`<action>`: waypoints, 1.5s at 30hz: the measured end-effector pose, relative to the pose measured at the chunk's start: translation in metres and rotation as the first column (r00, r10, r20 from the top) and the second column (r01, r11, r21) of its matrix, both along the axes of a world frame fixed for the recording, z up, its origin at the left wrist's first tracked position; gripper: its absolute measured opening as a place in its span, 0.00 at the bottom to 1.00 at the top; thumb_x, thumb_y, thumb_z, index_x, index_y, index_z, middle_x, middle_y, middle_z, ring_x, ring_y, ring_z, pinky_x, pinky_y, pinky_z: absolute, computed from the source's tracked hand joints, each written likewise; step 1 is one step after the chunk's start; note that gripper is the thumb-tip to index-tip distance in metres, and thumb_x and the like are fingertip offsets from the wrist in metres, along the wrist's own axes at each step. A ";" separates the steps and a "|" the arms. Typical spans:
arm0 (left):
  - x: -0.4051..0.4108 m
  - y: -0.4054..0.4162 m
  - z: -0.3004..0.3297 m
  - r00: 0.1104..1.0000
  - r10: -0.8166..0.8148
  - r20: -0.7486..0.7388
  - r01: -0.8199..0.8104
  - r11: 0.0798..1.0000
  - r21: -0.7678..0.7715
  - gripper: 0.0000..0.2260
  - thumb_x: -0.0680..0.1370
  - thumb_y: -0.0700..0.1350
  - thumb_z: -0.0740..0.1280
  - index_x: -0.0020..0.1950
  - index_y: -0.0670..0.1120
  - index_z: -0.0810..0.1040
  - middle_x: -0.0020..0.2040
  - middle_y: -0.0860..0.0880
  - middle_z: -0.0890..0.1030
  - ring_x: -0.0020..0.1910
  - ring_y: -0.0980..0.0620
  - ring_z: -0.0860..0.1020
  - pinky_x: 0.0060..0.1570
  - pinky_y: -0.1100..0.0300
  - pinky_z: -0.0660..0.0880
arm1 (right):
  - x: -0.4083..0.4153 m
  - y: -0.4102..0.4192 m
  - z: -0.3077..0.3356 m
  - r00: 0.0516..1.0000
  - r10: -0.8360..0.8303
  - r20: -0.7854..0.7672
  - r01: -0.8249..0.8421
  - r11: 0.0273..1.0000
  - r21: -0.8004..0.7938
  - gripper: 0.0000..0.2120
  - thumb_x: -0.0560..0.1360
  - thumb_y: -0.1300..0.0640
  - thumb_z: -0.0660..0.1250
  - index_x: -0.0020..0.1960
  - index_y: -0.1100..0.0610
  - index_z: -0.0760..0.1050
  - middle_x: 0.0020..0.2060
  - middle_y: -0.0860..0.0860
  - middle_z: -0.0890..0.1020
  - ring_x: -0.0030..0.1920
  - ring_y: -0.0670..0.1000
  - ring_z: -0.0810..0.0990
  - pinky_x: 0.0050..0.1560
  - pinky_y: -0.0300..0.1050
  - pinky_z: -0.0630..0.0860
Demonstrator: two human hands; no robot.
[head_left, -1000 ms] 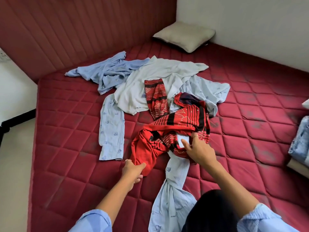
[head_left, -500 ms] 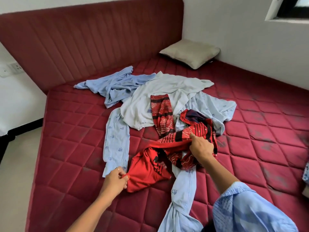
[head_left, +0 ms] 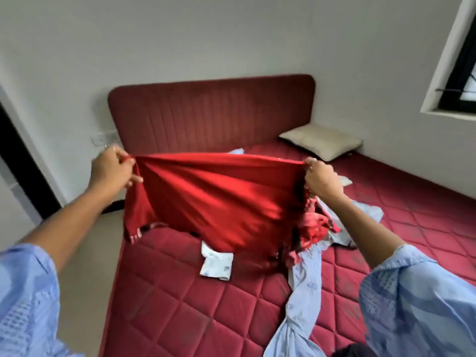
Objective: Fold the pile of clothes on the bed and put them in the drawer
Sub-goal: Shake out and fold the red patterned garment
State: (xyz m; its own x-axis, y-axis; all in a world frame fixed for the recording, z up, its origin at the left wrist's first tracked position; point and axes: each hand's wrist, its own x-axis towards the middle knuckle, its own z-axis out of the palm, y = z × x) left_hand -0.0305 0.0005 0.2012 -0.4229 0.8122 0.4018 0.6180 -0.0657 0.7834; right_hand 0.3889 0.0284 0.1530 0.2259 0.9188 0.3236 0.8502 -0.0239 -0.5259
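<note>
Head view, single frame, some motion blur. Red cloth (head_left: 219, 199) is held up in the air above the bed (head_left: 180, 305), stretched wide between both hands. Left hand (head_left: 113, 171) pinches the cloth's upper left corner, fingers curled round the bunched edge; grip clamped on the fabric. Right hand (head_left: 319, 179) pinches the upper right corner the same way; grip clamped on the fabric. Top edge runs nearly level between the two hands, taut. Folds fan out from the left corner down across the cloth. Lower edge hangs just above the mattress; whether it touches cannot be told. Patterned red-and-black part of the cloth hangs bunched below the right hand, blurred.

Pale blue printed garment (head_left: 304, 287) lies on the mattress under and in front of the cloth; one long twisted part trails toward the near edge of the bed at lower right. White cuff-like piece (head_left: 216, 262) lies flat on the mattress just below the cloth's lower edge. Other light clothing is mostly hidden behind the cloth; only small bits show past it.

Beige pillow (head_left: 322, 141) sits at the far right corner of the bed, against the wall. Red padded headboard (head_left: 211, 114) stands behind the cloth. Window (head_left: 461, 65) at upper right. Both forearms bare; light blue sleeves (head_left: 417, 302) pushed up.
</note>
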 end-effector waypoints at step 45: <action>-0.002 -0.189 0.296 0.995 0.021 -0.092 0.040 0.785 0.618 0.10 0.79 0.38 0.60 0.41 0.51 0.66 0.40 0.53 0.75 0.28 0.60 0.80 0.37 0.67 0.78 | -0.189 -0.059 -0.074 0.090 -0.204 -0.975 -0.356 0.907 -0.222 0.15 0.77 0.58 0.57 0.62 0.61 0.70 0.50 0.60 0.77 0.41 0.57 0.77 0.28 0.53 0.79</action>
